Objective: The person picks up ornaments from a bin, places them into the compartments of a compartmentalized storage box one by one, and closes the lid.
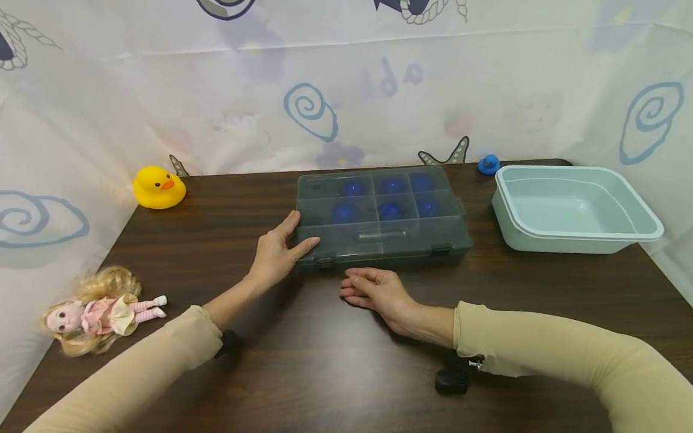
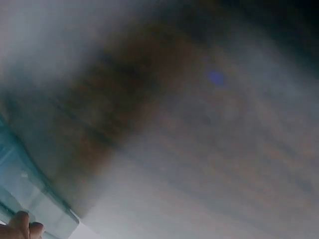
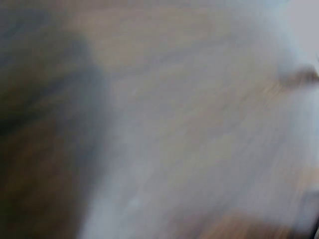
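A grey translucent compartment box (image 1: 335,240) lies lidded on the table, with several blue objects showing dimly through its compartments. My left hand (image 1: 275,255) grips the box at its front left corner, thumb over the lid's edge and fingers along the left side. In the left wrist view, fingertips (image 2: 22,228) touch the box's edge at the lower left; the rest is blurred. Just in front of the box, my right hand (image 1: 381,296) hovers with loosely bent fingers and holds nothing. Blur fills most of the right wrist view.
On the right stands a pale green basin (image 1: 579,233), with a small blue duck (image 1: 489,165) behind its left corner. A yellow duck (image 1: 159,188) sits at the back left. The doll (image 1: 103,314) lies at the left edge of the dark wooden table (image 1: 335,373).
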`<state>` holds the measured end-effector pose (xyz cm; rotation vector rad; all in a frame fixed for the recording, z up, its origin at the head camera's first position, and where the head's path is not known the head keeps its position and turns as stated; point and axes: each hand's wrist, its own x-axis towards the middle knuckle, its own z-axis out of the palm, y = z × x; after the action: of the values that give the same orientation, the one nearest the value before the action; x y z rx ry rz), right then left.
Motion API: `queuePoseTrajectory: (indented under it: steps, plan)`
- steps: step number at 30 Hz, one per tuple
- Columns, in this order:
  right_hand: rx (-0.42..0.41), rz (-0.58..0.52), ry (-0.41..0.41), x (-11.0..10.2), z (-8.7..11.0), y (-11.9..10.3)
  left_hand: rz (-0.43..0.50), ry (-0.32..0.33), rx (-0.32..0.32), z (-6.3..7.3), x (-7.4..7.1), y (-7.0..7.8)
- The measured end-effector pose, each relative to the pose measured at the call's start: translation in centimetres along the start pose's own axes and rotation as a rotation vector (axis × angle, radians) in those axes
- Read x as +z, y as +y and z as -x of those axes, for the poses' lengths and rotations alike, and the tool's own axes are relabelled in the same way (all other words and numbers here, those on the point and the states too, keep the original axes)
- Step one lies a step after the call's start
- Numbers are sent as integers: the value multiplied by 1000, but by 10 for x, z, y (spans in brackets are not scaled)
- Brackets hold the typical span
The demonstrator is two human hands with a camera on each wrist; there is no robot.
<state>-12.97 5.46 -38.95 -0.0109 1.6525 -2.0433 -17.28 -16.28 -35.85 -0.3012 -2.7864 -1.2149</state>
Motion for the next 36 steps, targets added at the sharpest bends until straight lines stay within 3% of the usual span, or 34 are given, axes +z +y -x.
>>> queuePoseTrajectory:
  steps: [19,36]
  plan:
    - [-32,-88,23,27,-4,11,-10,43,0,0,4,0]
    - [-50,-117,52,29,-12,8,-13,36,-10,0,3,1]
